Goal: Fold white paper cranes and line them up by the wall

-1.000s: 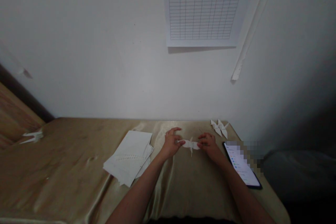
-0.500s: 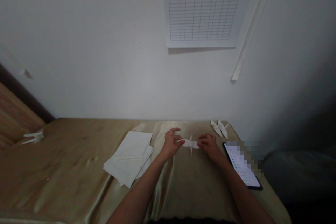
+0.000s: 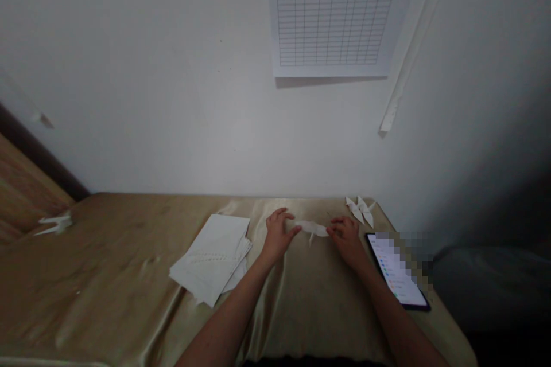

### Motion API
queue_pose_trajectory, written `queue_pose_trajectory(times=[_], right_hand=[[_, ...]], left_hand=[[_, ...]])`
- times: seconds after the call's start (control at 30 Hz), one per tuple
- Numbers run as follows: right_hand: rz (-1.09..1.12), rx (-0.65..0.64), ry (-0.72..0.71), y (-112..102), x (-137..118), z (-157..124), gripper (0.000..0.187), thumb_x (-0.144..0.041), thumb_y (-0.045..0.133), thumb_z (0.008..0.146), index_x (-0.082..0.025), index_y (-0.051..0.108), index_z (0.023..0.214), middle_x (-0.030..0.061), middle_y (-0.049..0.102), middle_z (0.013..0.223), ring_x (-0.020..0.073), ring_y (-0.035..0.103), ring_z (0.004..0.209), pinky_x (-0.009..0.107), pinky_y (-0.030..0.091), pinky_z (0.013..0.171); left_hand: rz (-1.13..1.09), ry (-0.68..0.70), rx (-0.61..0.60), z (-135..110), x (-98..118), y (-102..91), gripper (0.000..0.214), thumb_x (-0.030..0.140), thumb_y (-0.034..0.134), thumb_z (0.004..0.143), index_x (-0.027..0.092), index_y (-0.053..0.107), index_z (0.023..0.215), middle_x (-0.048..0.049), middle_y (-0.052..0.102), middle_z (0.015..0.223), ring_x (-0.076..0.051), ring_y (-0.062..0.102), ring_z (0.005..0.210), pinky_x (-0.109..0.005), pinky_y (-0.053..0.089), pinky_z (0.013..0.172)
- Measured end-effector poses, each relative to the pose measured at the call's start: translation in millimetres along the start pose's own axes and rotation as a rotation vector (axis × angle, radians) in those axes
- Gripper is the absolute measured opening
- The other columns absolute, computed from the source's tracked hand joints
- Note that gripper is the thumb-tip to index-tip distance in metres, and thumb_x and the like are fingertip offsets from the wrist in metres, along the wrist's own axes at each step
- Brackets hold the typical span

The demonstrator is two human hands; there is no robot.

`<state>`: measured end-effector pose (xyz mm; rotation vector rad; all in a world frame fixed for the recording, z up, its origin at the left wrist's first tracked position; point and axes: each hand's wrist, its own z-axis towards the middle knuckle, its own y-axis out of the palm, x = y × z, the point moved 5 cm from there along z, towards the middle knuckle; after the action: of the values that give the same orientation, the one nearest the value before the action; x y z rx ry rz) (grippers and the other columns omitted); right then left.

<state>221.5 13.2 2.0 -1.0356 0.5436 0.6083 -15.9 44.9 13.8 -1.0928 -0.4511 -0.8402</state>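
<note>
A white folded paper crane (image 3: 313,228) is stretched between my two hands, just above the cloth-covered table. My left hand (image 3: 279,235) pinches its left wing tip between thumb and fingers. At the opposite wing, my right hand (image 3: 344,234) grips the tip the same way. A thin point of the crane hangs down from its middle; the rest of its body is slightly blurred. Two finished-looking white paper cranes (image 3: 360,210) lie beyond my right hand, near the wall.
A stack of white paper sheets (image 3: 210,258) lies left of my left arm. On the right rests a lit phone (image 3: 398,272). Another white folded paper piece (image 3: 55,223) is at the far left. A printed table sheet (image 3: 331,23) hangs on the wall behind the gold tablecloth (image 3: 129,275).
The crane has tilted and risen slightly, its wings drawn out in a flatter line, and its upper point no longer shows. My left hand has shifted a little left.
</note>
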Motion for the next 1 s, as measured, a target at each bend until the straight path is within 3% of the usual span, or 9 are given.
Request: queue_pose_trajectory(times=[0.17,0.27,0.47,0.7,1.0], right_hand=[[-0.197,0.222,0.141,-19,14,4,0.037,-0.039,0.046,0.09,-0.015,0.074,0.092,0.0161,0.065,0.101,0.0311,0.05,0.107,0.046,0.036,0.099],[-0.319,0.226,0.189,-26,18,4,0.038,-0.038,0.043,0.091,-0.016,0.074,0.094,0.0172,0.067,0.096,0.0328,0.052,0.102,0.046,0.038,0.093],[-0.401,0.265,0.152,-31,11,-1,0.03,-0.03,0.048,0.088,-0.02,0.072,0.1,0.014,0.07,0.088,0.0326,0.058,0.095,0.043,0.039,0.08],[-0.474,0.22,0.112,-30,6,-1,0.027,-0.026,0.051,0.083,-0.021,0.076,0.094,0.0165,0.072,0.095,0.0352,0.057,0.104,0.049,0.036,0.093],[-0.597,0.22,0.115,-39,3,1,0.034,-0.026,0.044,0.09,-0.018,0.077,0.094,0.0175,0.073,0.098,0.0352,0.053,0.115,0.055,0.016,0.11]], left_hand=[[0.013,0.011,-0.032,-1,-3,4.1,0.047,0.024,0.082,0.071,0.023,0.062,0.113,-0.0098,0.056,0.132,-0.028,0.047,0.129,-0.048,0.035,0.111],[0.028,0.016,-0.039,-2,-2,4.9,0.046,0.025,0.08,0.073,0.025,0.062,0.115,-0.0092,0.055,0.132,-0.029,0.046,0.13,-0.048,0.034,0.111],[0.053,0.026,-0.064,-3,4,2.4,0.041,0.029,0.077,0.077,0.025,0.063,0.114,-0.0096,0.053,0.133,-0.029,0.044,0.132,-0.049,0.033,0.112],[0.056,0.01,-0.068,-3,5,2.2,0.037,0.027,0.077,0.077,0.023,0.065,0.112,-0.0107,0.052,0.133,-0.029,0.044,0.132,-0.048,0.033,0.112],[0.066,0.028,-0.077,-4,5,4.1,0.032,0.025,0.076,0.077,0.024,0.067,0.108,-0.01,0.052,0.133,-0.029,0.043,0.133,-0.048,0.033,0.112]])
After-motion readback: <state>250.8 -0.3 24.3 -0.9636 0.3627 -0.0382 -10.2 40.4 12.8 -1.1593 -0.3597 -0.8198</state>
